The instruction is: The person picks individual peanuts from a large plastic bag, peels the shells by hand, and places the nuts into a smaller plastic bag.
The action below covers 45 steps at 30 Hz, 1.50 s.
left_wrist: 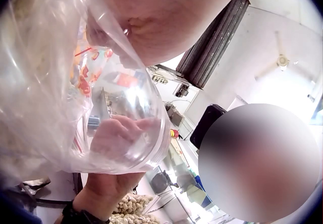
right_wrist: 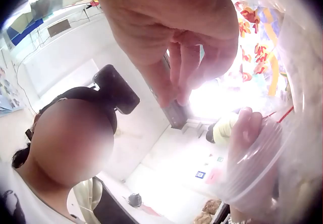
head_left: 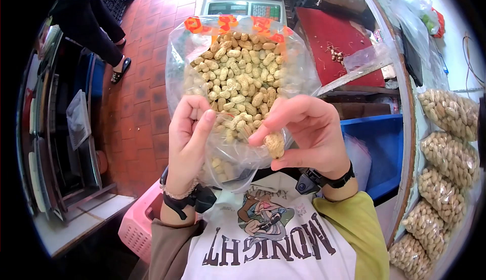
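Pinching one peanut (head_left: 274,145) between thumb and fingers: right hand (head_left: 310,136), at 2 o'clock of the small clear bag (head_left: 243,171). Left hand (head_left: 190,138) grips that bag's rim at 10 o'clock; some peanuts inside. Large open bag (head_left: 178,57) of peanuts at 12, scale (head_left: 266,11) beyond. Blue bin (head_left: 377,143) at 3, pink basket (head_left: 136,224) at 8.

Before you, the large bag (head_left: 176,52) holds peanuts (head_left: 243,72), with the scale (head_left: 245,8) behind it. Nearer you, the small bag (head_left: 235,166) lies between your left hand (head_left: 188,138) and right hand (head_left: 316,138). The tub (head_left: 377,126) sits right, packed bags (head_left: 448,156) farther right; the basket (head_left: 135,229) is at your left.
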Available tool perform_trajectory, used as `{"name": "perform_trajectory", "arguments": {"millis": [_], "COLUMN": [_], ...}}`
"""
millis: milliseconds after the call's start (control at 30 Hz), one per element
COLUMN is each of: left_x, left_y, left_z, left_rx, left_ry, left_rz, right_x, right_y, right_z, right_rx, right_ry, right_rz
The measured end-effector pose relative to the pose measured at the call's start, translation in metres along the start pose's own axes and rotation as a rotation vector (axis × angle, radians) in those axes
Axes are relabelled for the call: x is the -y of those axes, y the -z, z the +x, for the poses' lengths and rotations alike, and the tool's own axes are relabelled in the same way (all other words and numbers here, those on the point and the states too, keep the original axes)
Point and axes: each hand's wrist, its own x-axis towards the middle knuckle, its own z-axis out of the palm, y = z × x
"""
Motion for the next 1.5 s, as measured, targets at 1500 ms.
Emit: {"name": "perform_trajectory", "arguments": {"millis": [1500], "left_x": [-0.003], "left_y": [-0.009], "left_z": [0.01], "left_rx": [-0.04], "left_ry": [0.098], "left_rz": [0.162], "right_x": [-0.105], "right_y": [0.175], "right_z": [0.013], "right_rx": [-0.859], "right_ry": [-0.084], "right_rz": [-0.161]}}
